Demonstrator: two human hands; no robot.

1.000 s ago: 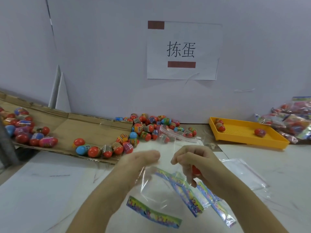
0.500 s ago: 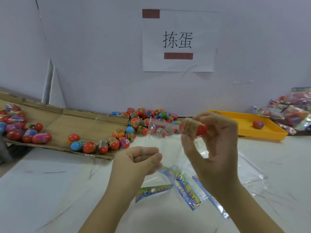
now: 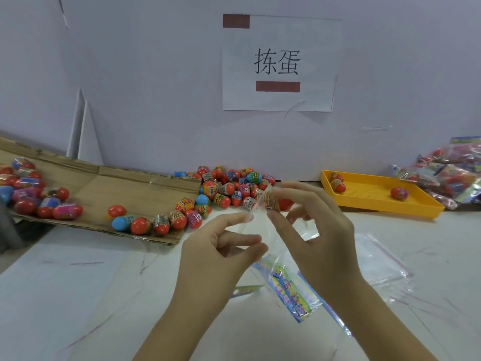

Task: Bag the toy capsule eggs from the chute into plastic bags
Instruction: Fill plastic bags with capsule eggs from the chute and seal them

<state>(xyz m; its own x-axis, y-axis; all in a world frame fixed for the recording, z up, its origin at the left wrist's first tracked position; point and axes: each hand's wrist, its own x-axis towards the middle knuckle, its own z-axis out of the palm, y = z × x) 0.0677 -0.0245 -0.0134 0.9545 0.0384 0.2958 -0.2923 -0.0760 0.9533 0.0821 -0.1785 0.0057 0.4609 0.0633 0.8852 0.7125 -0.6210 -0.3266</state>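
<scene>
Right grip (image 3: 320,235) holds capsule egg (image 3: 276,202), left grip (image 3: 221,246) pinches clear bag (image 3: 260,225); mouth looks narrow, egg could miss.

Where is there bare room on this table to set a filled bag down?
Bare tabletop lies near-left, bordered by the cardboard chute and the left hand. A smaller patch sits between the yellow tray and the empty bags. Crowded: the egg pile at the chute's mouth, the printed bags under the right hand, the filled bags far right.
</scene>
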